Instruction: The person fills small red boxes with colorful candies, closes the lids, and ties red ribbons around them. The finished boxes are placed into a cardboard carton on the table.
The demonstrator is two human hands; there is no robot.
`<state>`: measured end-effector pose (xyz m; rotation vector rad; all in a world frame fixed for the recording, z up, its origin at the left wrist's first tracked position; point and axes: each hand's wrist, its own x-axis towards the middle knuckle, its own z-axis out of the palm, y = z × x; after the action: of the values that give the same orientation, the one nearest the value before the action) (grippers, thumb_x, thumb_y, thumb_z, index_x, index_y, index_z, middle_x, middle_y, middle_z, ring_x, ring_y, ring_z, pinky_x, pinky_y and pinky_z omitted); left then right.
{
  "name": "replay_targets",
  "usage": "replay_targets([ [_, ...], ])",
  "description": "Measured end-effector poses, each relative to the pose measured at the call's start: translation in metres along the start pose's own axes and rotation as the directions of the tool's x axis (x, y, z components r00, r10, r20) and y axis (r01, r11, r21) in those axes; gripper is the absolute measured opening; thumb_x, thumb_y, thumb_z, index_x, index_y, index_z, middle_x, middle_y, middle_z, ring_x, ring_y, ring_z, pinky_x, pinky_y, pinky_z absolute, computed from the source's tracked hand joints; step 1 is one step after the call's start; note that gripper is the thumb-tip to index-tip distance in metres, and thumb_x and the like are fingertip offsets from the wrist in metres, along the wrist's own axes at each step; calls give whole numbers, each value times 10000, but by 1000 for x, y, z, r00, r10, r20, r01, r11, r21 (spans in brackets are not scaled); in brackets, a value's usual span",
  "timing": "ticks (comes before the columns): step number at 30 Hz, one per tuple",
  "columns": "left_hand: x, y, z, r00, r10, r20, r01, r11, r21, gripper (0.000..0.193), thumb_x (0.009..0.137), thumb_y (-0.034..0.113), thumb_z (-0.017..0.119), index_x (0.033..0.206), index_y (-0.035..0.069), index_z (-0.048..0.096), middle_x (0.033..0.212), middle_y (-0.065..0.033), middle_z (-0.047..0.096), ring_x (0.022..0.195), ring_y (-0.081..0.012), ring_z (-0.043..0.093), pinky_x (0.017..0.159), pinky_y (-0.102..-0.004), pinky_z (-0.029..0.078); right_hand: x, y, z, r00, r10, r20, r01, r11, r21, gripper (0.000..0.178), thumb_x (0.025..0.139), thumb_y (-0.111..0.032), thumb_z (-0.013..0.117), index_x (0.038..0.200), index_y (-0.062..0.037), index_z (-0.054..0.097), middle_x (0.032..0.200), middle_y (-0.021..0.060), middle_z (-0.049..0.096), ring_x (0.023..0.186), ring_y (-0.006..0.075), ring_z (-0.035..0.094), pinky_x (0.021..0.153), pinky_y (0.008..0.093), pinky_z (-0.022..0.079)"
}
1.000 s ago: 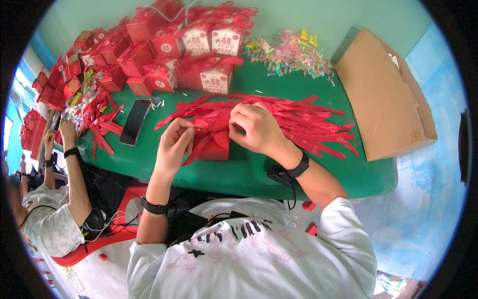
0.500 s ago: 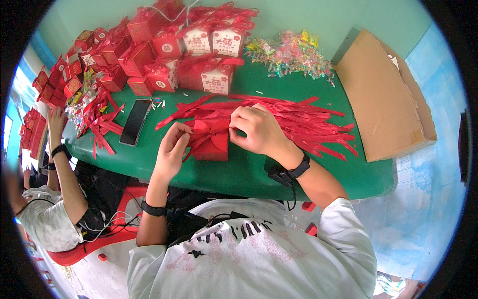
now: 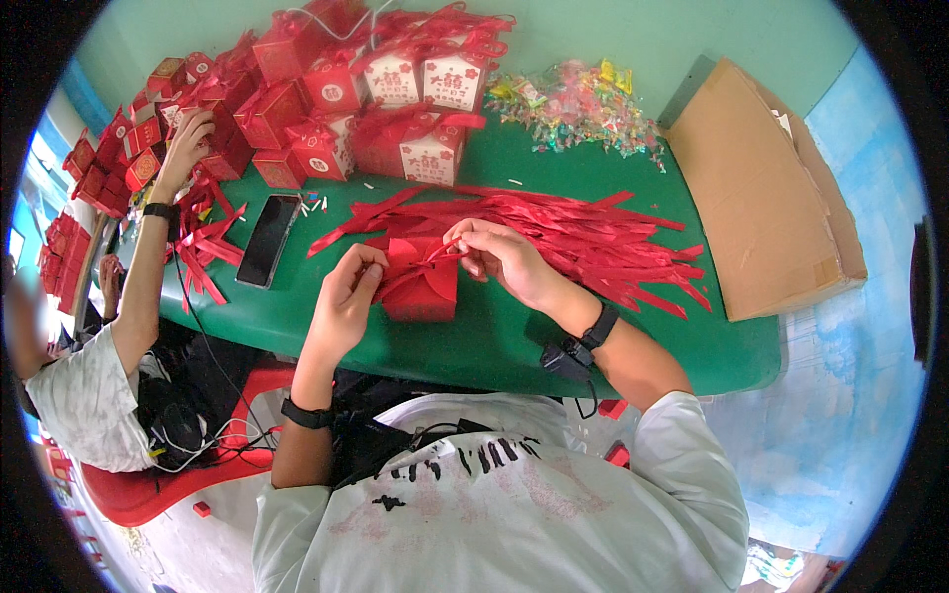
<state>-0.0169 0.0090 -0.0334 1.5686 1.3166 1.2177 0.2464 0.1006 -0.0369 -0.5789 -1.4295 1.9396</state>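
Note:
A small red gift box (image 3: 423,299) stands near the front edge of the green table, with a red ribbon (image 3: 420,268) crossing its folded top. At the box's left side, my left hand (image 3: 350,296) is closed with thumb and finger pinching the ribbon. My right hand (image 3: 499,259) is closed in a pinch at the upper right of the box, drawing a piece of the same ribbon up and outward. Just behind the box lies a spread of loose red ribbons (image 3: 593,232).
Finished red and white boxes (image 3: 395,138) are stacked at the back left. A heap of wrapped candies (image 3: 578,104) lies at the back. A cardboard box (image 3: 761,198) stands on the right. A phone (image 3: 269,242) lies left, and a co-worker's hand (image 3: 186,143) reaches among boxes.
My right hand has turned and lifted the ribbon at the box's right side. My left hand stays near its place. The co-worker's arm has reached farther toward the stacked boxes.

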Motion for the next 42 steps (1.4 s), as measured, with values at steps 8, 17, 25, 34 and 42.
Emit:
replay_targets([
  [8,1,0,2,1000,8,-3,-8,1000,26,90,1092,52,529,1111,8,606,860,21,500,770,-69,426,698,-243,391,-3,-2,6,934,-352,60,296,668,-683,267,1076,-236,594,905,-33,565,798,31,505,700,144,483,649,327,411],
  [17,3,8,8,995,94,-25,-91,989,117,73,995,30,708,1022,1,647,869,-24,568,717,-96,488,666,-272,434,-8,-16,13,844,-511,163,338,272,-901,216,1001,-229,661,892,-48,611,860,131,603,766,368,641,650,474,520],
  [25,-4,15,4,965,243,-100,-211,943,259,106,913,-7,755,891,6,652,843,-60,584,653,-135,532,606,-289,431,-6,-16,13,816,-535,218,401,254,-880,134,933,-115,703,860,-26,634,854,98,631,742,298,640,648,388,514],
  [34,-13,24,2,949,278,-148,-214,913,347,119,906,-33,747,889,-9,632,848,-70,569,657,-145,541,606,-295,430,-1,-12,10,803,-544,243,431,251,-867,163,936,-188,689,848,-61,637,844,104,636,759,339,662,636,451,533],
  [42,-11,13,-4,982,174,-69,-153,957,245,104,927,-1,731,955,1,631,897,-57,578,701,-128,535,643,-278,441,0,-7,1,872,-447,202,394,394,-830,208,1007,-188,688,886,-29,631,828,96,629,754,254,632,688,373,502],
])
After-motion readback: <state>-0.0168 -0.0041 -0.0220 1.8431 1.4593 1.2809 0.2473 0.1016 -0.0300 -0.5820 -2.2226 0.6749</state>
